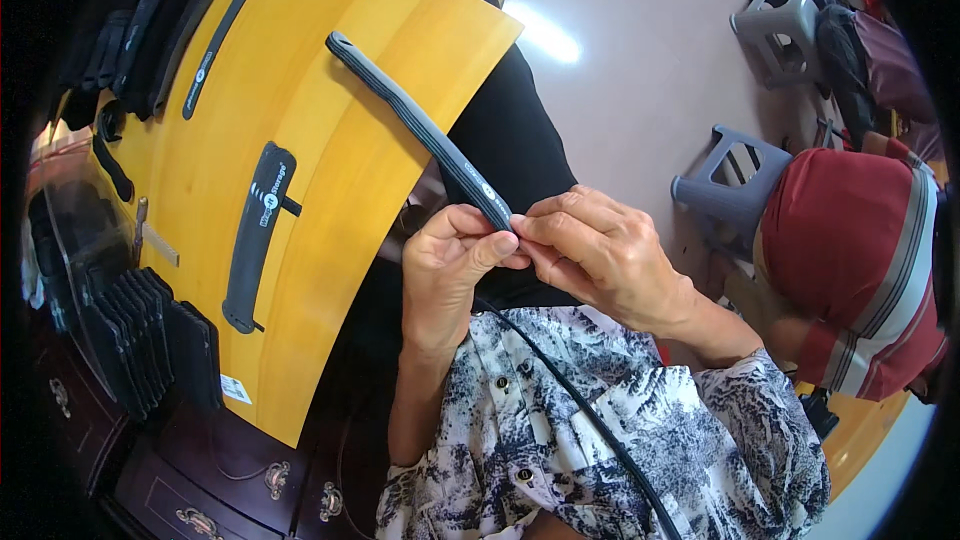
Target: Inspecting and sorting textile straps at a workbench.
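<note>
A long, narrow dark grey strip [430, 135], folded or layered along its length and bearing a small white printed mark, slants from the yellow table toward me. My left hand [448, 252] is closed around its near end, with thumb and fingers pinching it. At the same end, my right hand [600, 255] is closed, thumb and fingertips pressed together on the tip. Whatever lies between those fingertips is too small to make out. A similar flat dark strip [258, 240] with short black tabs lies on the table, left of my hands.
The yellow table [330, 190] also carries another long dark strip [225, 40] and stacks of dark pieces [135, 340] along its left side. A dark wooden drawer cabinet [210, 470] stands at lower left. Two grey stools [735, 185] and a person in red [845, 260] are at right.
</note>
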Action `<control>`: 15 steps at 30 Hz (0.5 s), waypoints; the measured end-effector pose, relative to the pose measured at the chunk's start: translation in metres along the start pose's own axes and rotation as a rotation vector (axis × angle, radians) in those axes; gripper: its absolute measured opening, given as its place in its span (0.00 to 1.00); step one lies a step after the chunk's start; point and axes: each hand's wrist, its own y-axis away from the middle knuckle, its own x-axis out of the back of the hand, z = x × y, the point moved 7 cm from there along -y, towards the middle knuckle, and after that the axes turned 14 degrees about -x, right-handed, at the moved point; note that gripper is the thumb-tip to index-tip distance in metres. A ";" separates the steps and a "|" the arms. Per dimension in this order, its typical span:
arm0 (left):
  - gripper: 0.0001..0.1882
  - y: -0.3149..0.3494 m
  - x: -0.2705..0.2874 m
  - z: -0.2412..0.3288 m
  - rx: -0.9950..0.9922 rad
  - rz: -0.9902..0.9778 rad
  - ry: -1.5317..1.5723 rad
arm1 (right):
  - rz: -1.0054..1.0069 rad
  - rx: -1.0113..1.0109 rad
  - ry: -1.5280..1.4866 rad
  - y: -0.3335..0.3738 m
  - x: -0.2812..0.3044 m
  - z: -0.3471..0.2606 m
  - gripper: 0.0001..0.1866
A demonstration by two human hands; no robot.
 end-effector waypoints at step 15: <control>0.05 0.000 -0.001 0.005 -0.084 0.012 -0.099 | 0.083 -0.117 -0.134 -0.002 -0.009 0.013 0.07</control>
